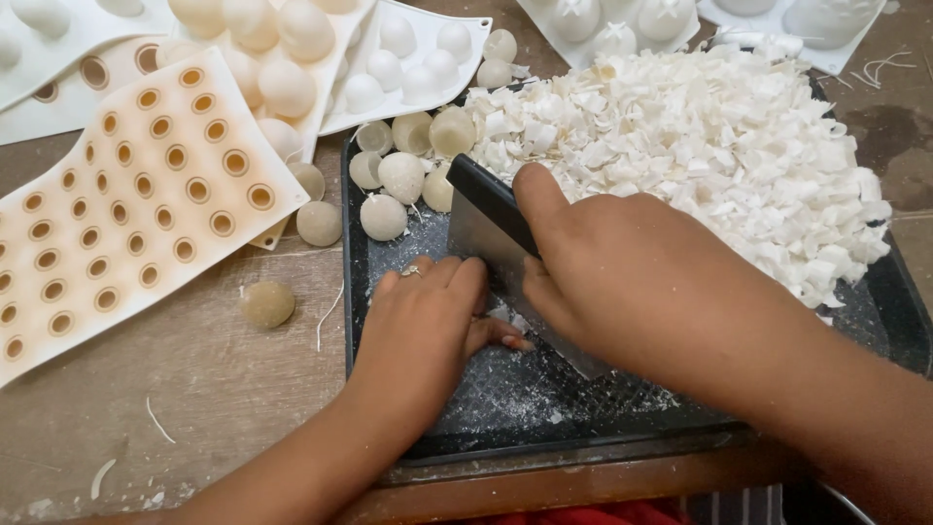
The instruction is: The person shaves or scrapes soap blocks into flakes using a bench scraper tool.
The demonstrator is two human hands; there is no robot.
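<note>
Right hand (622, 282) grips scraper (486, 228), blade edge down on tray (355, 292); left hand (428, 326) curled over wax piece just left.

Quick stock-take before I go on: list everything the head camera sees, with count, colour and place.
tray: one, black, centre-right on the table.
wax shavings: one big heap, white, far right of the tray.
scraper: one, steel blade with black handle, upright on the tray.
round balls: about a dozen, cream to beige, at the tray's far-left corner and beside it.
lone ball: one, tan, on the table left of the tray.
silicone moulds: several, white, left and top; the nearest has orange-ringed holes.
table: one, brown wood.
left hand: pressed on the tray floor.
right hand: grip on the scraper.
</note>
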